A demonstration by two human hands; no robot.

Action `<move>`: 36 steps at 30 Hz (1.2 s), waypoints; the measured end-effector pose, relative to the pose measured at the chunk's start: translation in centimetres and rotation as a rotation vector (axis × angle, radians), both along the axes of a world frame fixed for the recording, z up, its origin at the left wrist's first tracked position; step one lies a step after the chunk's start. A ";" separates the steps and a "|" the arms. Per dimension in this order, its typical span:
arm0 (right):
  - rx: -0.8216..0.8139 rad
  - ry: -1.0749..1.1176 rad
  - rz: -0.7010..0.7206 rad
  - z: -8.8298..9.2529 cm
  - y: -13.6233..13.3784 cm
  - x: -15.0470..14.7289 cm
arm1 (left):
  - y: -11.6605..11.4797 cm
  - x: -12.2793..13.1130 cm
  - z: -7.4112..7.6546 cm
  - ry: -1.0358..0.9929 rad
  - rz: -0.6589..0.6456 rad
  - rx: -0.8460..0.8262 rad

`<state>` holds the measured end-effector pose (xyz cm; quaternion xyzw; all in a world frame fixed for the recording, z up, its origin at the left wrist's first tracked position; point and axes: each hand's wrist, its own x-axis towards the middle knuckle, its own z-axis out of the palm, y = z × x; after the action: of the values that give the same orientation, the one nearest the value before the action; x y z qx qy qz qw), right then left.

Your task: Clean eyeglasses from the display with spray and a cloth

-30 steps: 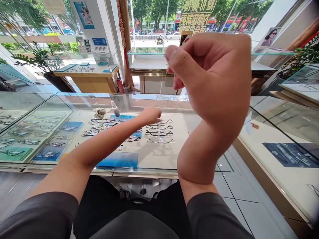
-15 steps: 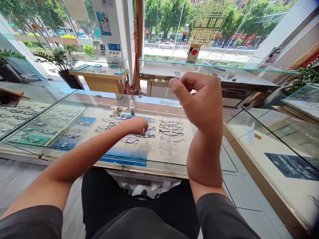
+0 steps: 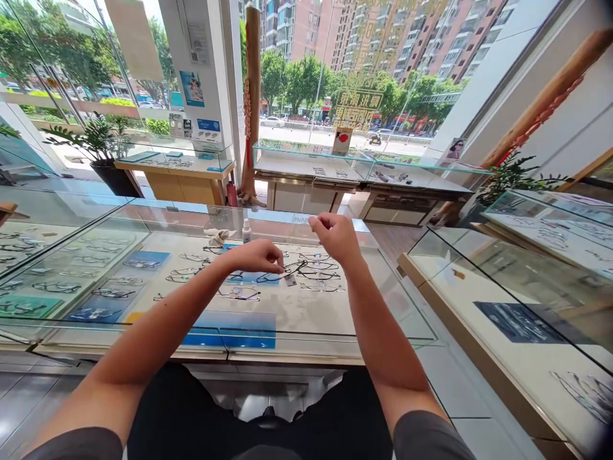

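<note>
I see the left hand (image 3: 265, 257), thumb and fingers pinching what looks like black-framed eyeglasses (image 3: 295, 268), over the glass display counter (image 3: 316, 316), just beside a column of eyeglasses (image 3: 320, 276). Right hand (image 3: 335, 237) is curled, thumb near forefinger, apart from the pair; can't tell from here whether it pinches anything. Step in hand, my read: handling that one pair. Next move calls for a steady left pinch, clear of that column.
</note>
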<state>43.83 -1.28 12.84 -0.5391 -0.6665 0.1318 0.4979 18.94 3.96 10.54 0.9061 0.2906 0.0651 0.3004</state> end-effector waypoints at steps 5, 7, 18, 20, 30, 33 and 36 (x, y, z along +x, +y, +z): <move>-0.121 0.006 0.117 -3.5 2.9 -0.6 | 1.3 -0.6 -1.6 -0.486 -0.001 -0.407; -0.175 -0.003 0.197 -5.2 3.4 -1.0 | 1.5 -0.7 -2.7 -0.602 0.032 -0.470; -0.376 0.202 0.581 -9.6 1.9 -4.2 | -0.4 -1.2 -3.8 -0.667 -0.025 -0.599; -0.391 0.283 0.565 -9.6 1.8 -4.5 | -0.8 -1.2 -3.4 -0.649 -0.060 -0.605; -0.408 0.250 0.573 -10.0 1.6 -4.8 | -1.3 -1.2 -3.1 -0.607 -0.108 -0.627; -0.383 0.243 0.566 -9.8 1.4 -5.0 | -1.1 -1.2 -3.2 -0.598 -0.098 -0.604; -0.382 0.251 0.543 -9.9 1.3 -5.2 | -1.1 -1.3 -3.3 -0.594 -0.108 -0.572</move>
<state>38.66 0.01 2.92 -0.4054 -0.6825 0.4469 0.4126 17.65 2.84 7.25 0.7421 0.1500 0.2245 0.6136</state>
